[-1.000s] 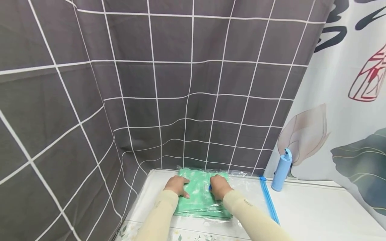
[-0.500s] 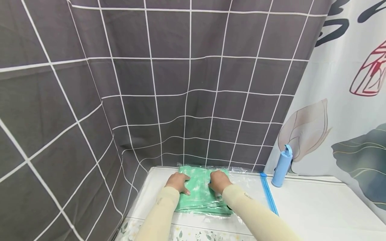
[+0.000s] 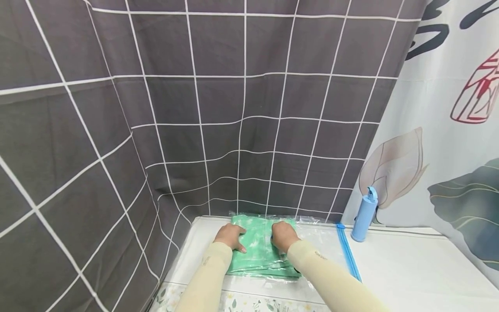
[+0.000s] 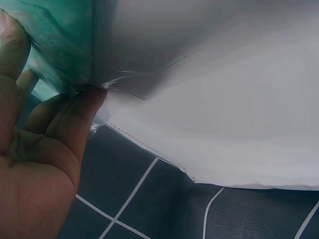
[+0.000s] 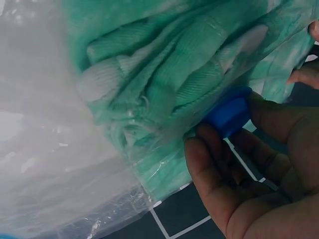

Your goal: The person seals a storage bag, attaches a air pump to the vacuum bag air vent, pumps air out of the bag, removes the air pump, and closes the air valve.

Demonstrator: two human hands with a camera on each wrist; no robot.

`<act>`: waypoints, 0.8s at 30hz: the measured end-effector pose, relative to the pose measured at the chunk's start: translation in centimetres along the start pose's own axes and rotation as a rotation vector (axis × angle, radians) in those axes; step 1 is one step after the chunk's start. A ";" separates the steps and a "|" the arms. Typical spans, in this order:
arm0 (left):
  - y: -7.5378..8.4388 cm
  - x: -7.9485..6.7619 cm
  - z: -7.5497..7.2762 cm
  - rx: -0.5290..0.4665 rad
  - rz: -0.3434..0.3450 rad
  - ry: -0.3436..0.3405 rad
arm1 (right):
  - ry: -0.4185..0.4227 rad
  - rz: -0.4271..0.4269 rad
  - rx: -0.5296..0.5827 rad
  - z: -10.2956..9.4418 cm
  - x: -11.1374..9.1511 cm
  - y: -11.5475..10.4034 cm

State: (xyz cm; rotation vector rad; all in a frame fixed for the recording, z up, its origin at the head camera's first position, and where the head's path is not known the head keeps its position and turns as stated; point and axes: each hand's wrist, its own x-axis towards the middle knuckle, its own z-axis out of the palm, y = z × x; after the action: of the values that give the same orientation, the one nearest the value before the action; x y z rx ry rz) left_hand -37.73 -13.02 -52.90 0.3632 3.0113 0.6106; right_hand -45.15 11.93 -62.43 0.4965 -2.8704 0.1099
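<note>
A clear plastic storage bag (image 3: 321, 236) lies flat on the white tabletop, with folded green-and-white cloth (image 3: 257, 242) inside it. My left hand (image 3: 230, 237) rests on the bag's left edge, thumb and fingers spread apart over the cloth. In the left wrist view its fingertips (image 4: 97, 97) touch the plastic's edge. On the bag's upper side, right of the cloth's middle, my right hand (image 3: 283, 236) pinches a round blue valve cap (image 5: 229, 113) between thumb and fingers. From the head view that cap is mostly hidden by the hand.
A blue zip strip (image 3: 348, 251) runs along the bag's right end. Beyond it a light-blue cylinder with a loop on top (image 3: 363, 219) stands upright. A dark grid-patterned curtain (image 3: 249, 143) hangs behind the table and down its left side.
The head view has shifted slightly. My right hand has turned a little in place at the cap, which shows less from above. My left hand keeps its place on the bag.
</note>
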 end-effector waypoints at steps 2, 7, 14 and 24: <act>-0.8 0.6 0.7 0.008 0.023 0.014 | 0.001 0.007 -0.003 -0.1 0.0 -0.1; -3.5 2.6 3.3 0.053 0.037 0.022 | -0.025 -0.010 0.019 -0.1 -0.3 -0.6; -4.7 4.1 4.8 0.085 0.022 0.008 | -0.022 0.010 0.064 0.0 -0.2 -0.4; -1.0 1.1 1.1 0.035 0.012 0.007 | -0.030 0.017 0.056 -0.8 -0.2 -0.2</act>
State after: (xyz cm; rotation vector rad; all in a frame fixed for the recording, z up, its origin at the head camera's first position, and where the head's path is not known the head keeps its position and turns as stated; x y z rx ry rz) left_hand -38.91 -13.27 -54.26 0.3820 3.0318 0.5613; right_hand -44.74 11.88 -61.68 0.4881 -2.9086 0.1872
